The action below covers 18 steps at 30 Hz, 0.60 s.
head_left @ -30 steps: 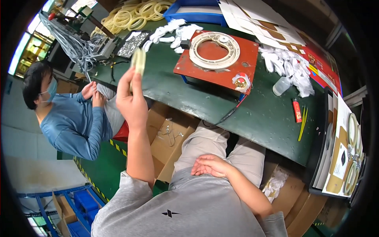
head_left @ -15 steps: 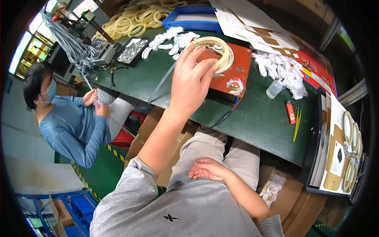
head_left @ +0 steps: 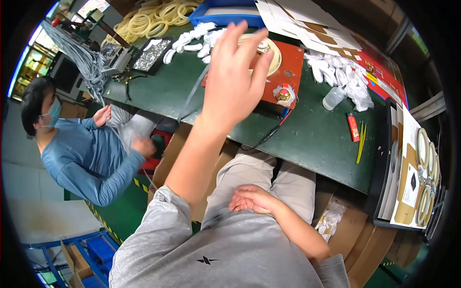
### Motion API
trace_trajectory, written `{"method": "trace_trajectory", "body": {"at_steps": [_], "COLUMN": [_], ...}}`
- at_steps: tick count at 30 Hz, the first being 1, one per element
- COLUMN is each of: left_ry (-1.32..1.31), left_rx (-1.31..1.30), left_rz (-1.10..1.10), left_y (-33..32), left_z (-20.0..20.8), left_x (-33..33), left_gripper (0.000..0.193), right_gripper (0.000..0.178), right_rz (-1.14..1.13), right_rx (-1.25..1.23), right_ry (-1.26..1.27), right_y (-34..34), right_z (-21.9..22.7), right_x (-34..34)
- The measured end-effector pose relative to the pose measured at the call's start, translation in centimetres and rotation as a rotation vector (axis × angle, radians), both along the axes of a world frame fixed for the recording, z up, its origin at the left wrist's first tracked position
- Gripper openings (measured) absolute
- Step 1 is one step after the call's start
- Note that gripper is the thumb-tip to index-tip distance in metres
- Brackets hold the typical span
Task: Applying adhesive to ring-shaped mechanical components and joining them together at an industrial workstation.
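My left hand (head_left: 235,77) is raised over the left side of a cream-coloured ring (head_left: 276,60), its fingers apart and nothing in them. It hides much of that ring; I cannot tell whether any fingertip touches it. The ring sits on top of a red box-like device (head_left: 292,57). Near the device's front corner is a gold dome with a red top (head_left: 284,94), with white material around it. A grey strap (head_left: 193,93) runs down from beside my left hand over the table edge. My right hand (head_left: 252,198) rests palm up on my lap, fingers loosely curled and holding nothing.
On the green table (head_left: 326,149) lie white gloves (head_left: 343,79), a small bottle (head_left: 333,98), a red lighter (head_left: 353,126) and yellow tweezers (head_left: 361,143). Cream rings (head_left: 153,21) and a blue tray (head_left: 225,18) are farther back. A co-worker (head_left: 91,149) sits left, handling a grey strand.
My left hand has come off the ring it was grasping and spread its fingers. My right hand stays on my lap. The co-worker's lower hand has moved right, drawing out the strand.
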<state>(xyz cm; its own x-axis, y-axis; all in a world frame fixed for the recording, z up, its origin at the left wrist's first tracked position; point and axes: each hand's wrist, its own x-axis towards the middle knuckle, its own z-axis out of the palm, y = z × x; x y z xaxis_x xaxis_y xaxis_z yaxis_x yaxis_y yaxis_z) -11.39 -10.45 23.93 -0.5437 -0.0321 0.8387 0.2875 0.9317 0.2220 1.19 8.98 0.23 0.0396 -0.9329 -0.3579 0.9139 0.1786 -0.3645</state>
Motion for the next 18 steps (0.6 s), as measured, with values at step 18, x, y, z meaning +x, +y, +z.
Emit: {"method": "trace_trajectory", "body": {"at_steps": [18], "left_ry": [-0.71], "left_rx": [-0.129], "left_rz": [0.233], "left_y": [-1.5], "left_z": [-0.8], "left_x": [-6.1], "left_gripper": [0.072], "right_gripper": [0.023], "right_rz": [-0.002], "right_rx": [0.016], "right_ry": [-0.03], "right_y": [0.2], "right_z": [-0.5], "right_x": [-0.2]}}
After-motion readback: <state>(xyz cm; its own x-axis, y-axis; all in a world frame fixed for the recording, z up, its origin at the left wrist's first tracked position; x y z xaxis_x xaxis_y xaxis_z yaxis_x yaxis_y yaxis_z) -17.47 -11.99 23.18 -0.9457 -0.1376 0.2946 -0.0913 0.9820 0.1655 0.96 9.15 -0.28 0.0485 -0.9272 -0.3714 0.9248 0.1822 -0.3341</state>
